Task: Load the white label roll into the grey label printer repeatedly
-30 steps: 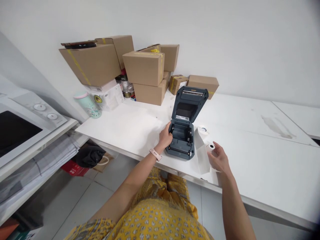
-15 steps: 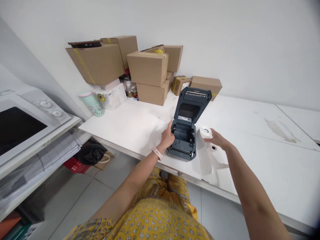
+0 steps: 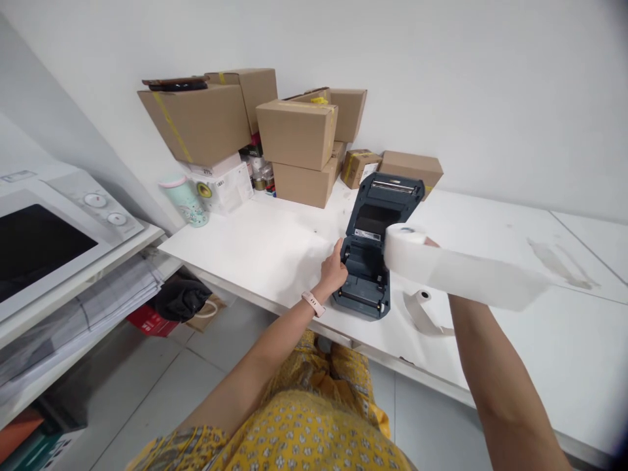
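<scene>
A dark label printer (image 3: 360, 297) stands on the white table with its lid (image 3: 390, 190) tilted up and its inner bay exposed. My left hand (image 3: 334, 270) grips the printer's left edge, index finger stretched along the side. To the right, my right hand (image 3: 432, 243) holds a white label roll (image 3: 405, 252) up beside the printer, level with the open bay. A long loose strip trails from the roll to the right and hides most of that hand. On the table below lies a small, nearly used-up roll (image 3: 422, 307) with a dark core and a loose tail.
Cardboard boxes (image 3: 297, 134) are stacked at the back, with a smaller carton (image 3: 412, 167) behind the printer. A mint tumbler (image 3: 185, 203) stands at the table's left end. Further left, a white microwave (image 3: 63, 216) sits on a shelf. The table's front edge runs near my body.
My right hand has lifted the label roll, and its strip has swung out to the right. The small roll remains on the table. My left hand stays on the printer.
</scene>
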Tool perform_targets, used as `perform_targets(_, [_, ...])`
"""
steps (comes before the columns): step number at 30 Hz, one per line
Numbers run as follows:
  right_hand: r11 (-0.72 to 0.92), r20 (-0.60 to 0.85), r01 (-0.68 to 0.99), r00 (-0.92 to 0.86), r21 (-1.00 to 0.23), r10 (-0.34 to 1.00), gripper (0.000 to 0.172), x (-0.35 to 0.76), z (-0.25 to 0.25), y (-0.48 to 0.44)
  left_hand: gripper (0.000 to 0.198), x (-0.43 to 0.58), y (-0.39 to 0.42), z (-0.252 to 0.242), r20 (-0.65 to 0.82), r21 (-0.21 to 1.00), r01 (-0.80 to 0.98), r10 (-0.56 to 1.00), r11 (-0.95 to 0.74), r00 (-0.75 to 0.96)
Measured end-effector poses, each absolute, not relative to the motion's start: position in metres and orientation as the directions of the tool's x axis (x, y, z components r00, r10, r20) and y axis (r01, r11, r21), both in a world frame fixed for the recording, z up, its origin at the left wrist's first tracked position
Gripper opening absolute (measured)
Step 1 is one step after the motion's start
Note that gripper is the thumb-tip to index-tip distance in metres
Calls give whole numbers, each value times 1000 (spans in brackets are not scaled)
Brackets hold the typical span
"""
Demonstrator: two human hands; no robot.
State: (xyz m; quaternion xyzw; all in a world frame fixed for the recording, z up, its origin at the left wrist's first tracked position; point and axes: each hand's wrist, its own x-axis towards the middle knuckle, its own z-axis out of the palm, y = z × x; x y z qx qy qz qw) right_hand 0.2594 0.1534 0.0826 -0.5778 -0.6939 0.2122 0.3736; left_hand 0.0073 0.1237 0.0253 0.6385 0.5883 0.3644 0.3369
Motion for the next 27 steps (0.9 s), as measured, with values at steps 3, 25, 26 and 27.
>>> perform_targets(3, [337,134,667,-338,-665,932,52,224,98,163,84,6,122,28,50,859,507,998,-64,41])
perform_targets(25, [478,16,809,-504,-341,864,45,187,97,175,80,4,123,21,141,846,507,986,-164,85])
perform_targets(26, [473,98,804,-471,-361,876,43,191,105,175,79,4,124,21,162,848,495,982,-188,95])
perform_targets(27, [457,203,807,-409,-373,890,45,194,114,177,79,4,124,20,186,849,482,977,-215,108])
